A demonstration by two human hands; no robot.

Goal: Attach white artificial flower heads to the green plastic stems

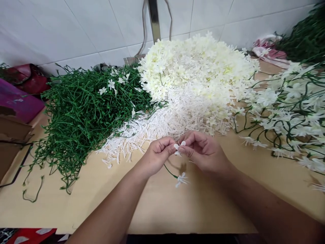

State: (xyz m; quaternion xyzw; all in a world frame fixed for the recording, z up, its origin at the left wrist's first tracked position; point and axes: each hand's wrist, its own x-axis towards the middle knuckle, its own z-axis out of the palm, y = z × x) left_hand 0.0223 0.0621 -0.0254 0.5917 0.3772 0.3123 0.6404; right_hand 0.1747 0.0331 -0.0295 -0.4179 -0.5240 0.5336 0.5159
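Observation:
Both hands meet over the front middle of the table. My left hand (160, 154) is closed in a pinch on an artificial flower stem (169, 171); the green stem curves out below it and ends in a small white flower (181, 180). Between my fingertips sits a white flower head (179, 148). My right hand (200, 149) pinches this flower head between thumb and forefinger. Just beyond the hands lies a heap of thin white stamens (162, 123).
Green plastic stems (93, 105) are heaped at left, loose white blossoms (200, 64) at the back. Assembled flower sprays (286, 115) lie at right. A cardboard box (12, 145) and purple bag (21, 98) stand at far left. A tiled wall (101, 27) bounds the table (106, 193).

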